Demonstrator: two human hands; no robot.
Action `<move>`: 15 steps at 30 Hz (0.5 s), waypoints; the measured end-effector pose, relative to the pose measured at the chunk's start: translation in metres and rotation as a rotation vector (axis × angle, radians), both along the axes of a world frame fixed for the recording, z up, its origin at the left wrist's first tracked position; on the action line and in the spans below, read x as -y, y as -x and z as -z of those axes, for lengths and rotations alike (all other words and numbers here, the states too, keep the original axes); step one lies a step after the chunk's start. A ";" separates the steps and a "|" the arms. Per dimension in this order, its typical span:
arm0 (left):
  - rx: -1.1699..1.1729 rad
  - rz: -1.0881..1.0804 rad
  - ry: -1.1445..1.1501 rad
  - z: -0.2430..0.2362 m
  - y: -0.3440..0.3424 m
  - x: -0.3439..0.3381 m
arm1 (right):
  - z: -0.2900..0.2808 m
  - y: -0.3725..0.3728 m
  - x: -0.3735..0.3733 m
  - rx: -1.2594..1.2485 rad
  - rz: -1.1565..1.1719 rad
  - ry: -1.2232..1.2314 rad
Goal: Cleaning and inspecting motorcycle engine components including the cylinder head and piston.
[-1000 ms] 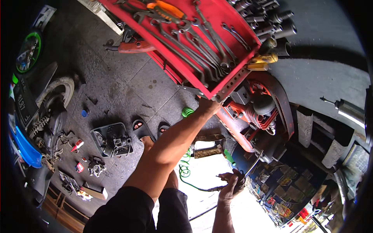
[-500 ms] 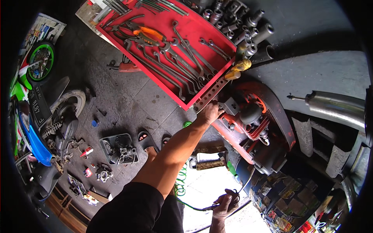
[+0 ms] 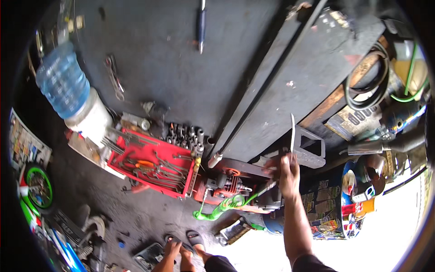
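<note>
My right hand (image 3: 288, 177) is raised at the right of centre, its fingers wrapped round a dark hose-end tool. Its exact kind is blurred. A pale, curved tube (image 3: 293, 131) sticks up from the grip. Below and left of it, a green coiled hose (image 3: 222, 208) runs over the red air compressor (image 3: 229, 183) toward this hand. My left hand (image 3: 172, 250) hangs low at the bottom, near my sandalled feet, touching no tool that I can see; its fingers are too unclear to read.
A red tray (image 3: 149, 174) of wrenches and pliers sits left of the compressor, with sockets (image 3: 188, 138) behind it. A blue water jug (image 3: 63, 81) stands far left. Dark metal ledge (image 3: 272, 109) and square tube (image 3: 312, 147) lie ahead; a papered drum (image 3: 324, 204) is at right.
The view has swung up toward the wall and bench. My right hand has risen with the dark tool and hose. My left hand has left the red compressor and dropped to my side.
</note>
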State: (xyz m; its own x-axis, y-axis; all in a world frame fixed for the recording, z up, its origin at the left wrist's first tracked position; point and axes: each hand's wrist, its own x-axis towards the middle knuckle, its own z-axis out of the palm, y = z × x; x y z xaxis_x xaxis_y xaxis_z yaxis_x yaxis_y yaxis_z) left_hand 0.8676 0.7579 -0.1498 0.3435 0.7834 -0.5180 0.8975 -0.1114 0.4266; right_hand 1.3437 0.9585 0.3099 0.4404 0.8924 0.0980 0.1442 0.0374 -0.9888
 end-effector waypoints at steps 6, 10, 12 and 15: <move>-0.154 -0.260 0.011 -0.093 0.117 0.032 | -0.087 -0.040 -0.096 0.101 -0.150 -0.172; -0.125 -0.679 0.240 -0.132 0.171 0.048 | -0.100 -0.034 -0.153 0.071 -0.135 -0.149; -0.106 -0.955 0.376 -0.154 0.187 0.096 | -0.097 -0.040 -0.162 0.004 -0.066 -0.143; -0.014 -1.366 0.568 -0.157 0.179 0.175 | -0.104 -0.055 -0.140 -0.094 -0.087 -0.265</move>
State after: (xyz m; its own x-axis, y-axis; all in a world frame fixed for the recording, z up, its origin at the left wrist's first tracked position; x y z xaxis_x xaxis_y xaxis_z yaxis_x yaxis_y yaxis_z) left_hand 0.6886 0.5825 0.0074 -0.4833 0.1840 -0.8559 0.1719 0.9786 0.1133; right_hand 1.3988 1.0987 0.4144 0.3815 0.8761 0.2949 0.0378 0.3040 -0.9519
